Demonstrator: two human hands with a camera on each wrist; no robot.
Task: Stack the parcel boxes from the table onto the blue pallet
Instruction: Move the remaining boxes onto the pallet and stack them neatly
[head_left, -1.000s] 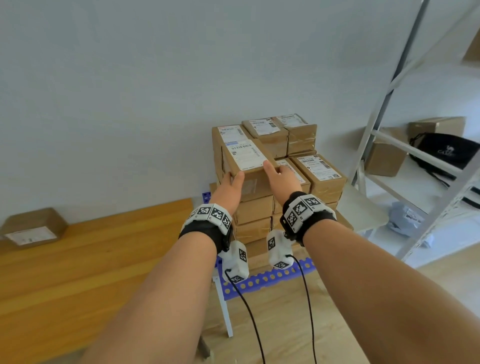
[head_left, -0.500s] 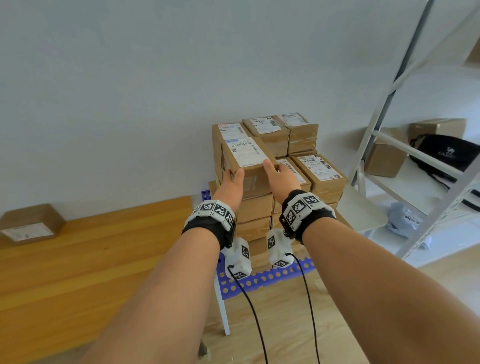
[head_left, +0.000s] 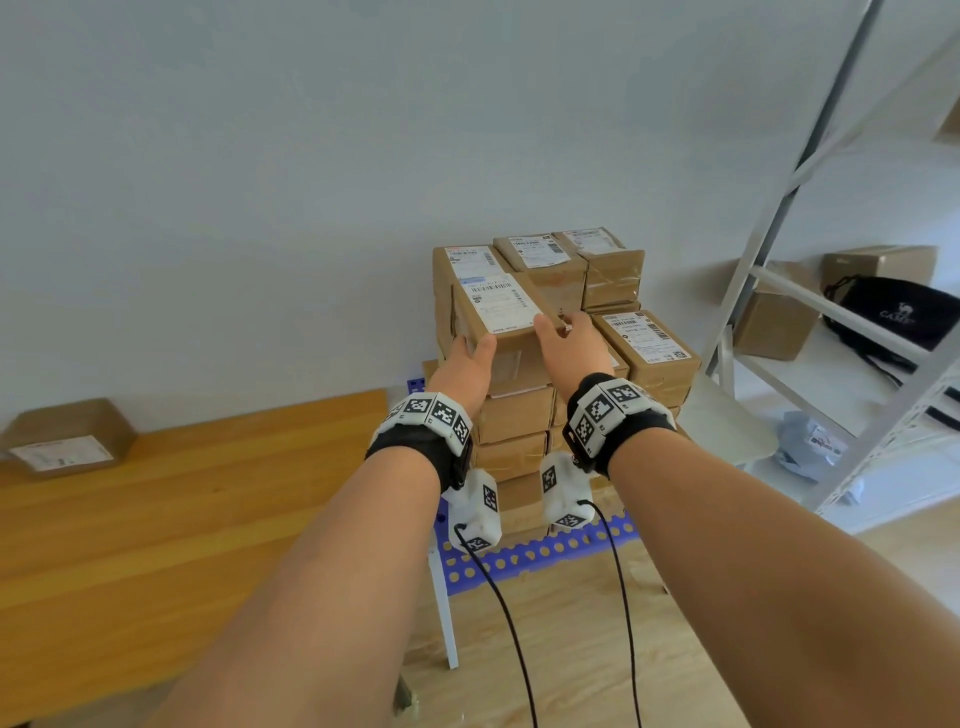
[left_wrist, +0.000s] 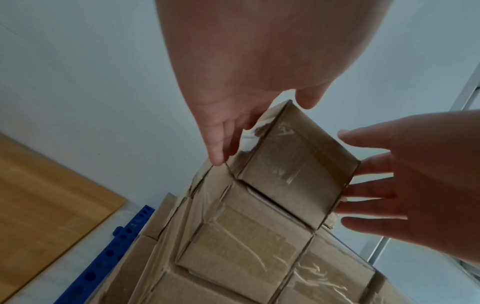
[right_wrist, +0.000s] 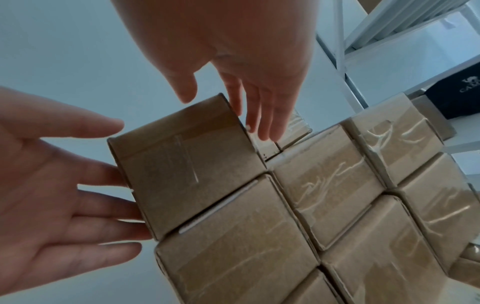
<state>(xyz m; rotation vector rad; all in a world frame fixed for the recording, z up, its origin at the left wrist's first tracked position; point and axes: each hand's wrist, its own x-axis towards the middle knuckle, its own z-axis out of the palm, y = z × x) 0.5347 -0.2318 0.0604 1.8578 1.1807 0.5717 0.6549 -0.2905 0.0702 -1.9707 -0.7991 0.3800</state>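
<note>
A brown parcel box with a white label lies on top of the front left column of the stack of parcel boxes on the blue pallet. My left hand lies against its left side with straight fingers, thumb at the top edge. On its right side my right hand touches it, fingers also straight. The wrist views show the box's near end between both palms. Another parcel box sits on the wooden table at far left.
A white wall stands right behind the stack. At right a white metal shelf rack holds cardboard boxes and a black bag. A white chair seat is beside the pallet. Cables hang from both wrist cameras.
The box has settled a little farther back on the stack. Both hands stay at its sides, and the right hand has slid slightly forward along it.
</note>
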